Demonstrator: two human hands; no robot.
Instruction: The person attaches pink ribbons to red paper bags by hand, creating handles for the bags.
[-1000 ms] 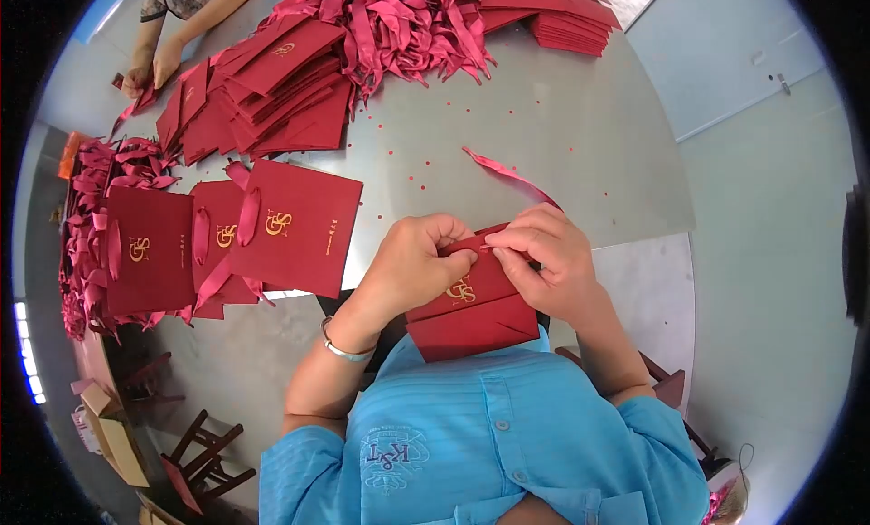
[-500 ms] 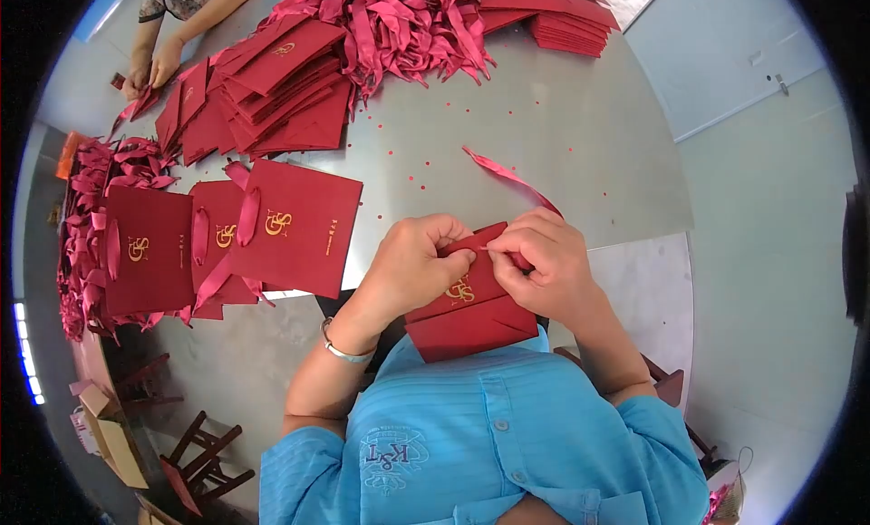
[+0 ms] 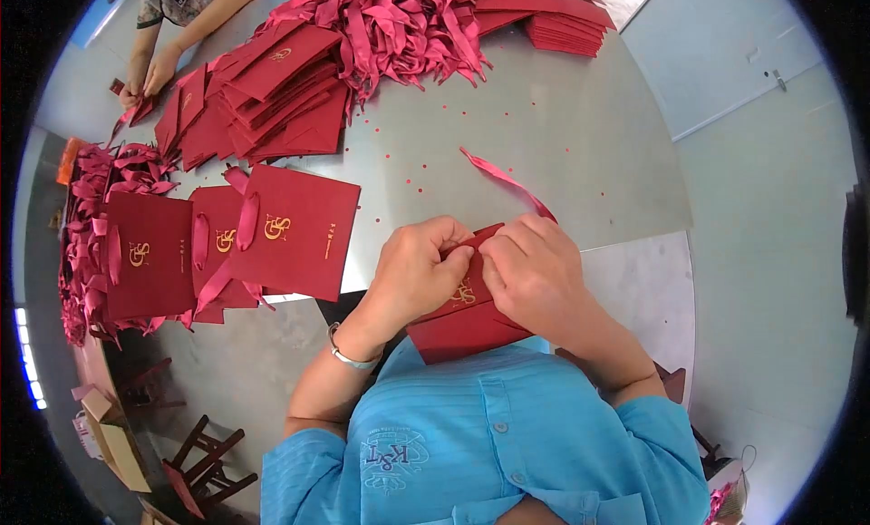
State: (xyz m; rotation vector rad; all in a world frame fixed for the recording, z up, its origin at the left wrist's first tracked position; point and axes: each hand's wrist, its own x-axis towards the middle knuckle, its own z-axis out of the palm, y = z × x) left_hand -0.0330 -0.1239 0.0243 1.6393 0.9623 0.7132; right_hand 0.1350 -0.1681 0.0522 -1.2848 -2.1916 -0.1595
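Close to my chest is a dark red paper gift bag [image 3: 467, 335] with gold lettering, lying folded flat and tilted. My left hand [image 3: 421, 267], with a bracelet on its wrist, is closed on the bag's upper edge, thumb on the front. Pinched at that same edge, my right hand [image 3: 535, 267] is closed on a pink ribbon [image 3: 503, 179]. The ribbon's loose length runs from behind the right fingers onto the table. Those fingers hide the ribbon's other end and part of the bag.
Finished-looking bags with ribbon handles [image 3: 299, 230] lie at the left. Flat bags are stacked [image 3: 281, 99] beyond them, beside a heap of ribbons [image 3: 412, 26]. Another person's hands [image 3: 149, 81] work at the far left. Small red paper dots dot the metal table [image 3: 616, 126].
My right hand has turned over toward the left, its back now covering the pinch point and more of the bag. My left hand keeps its hold. The ribbon has barely shifted.
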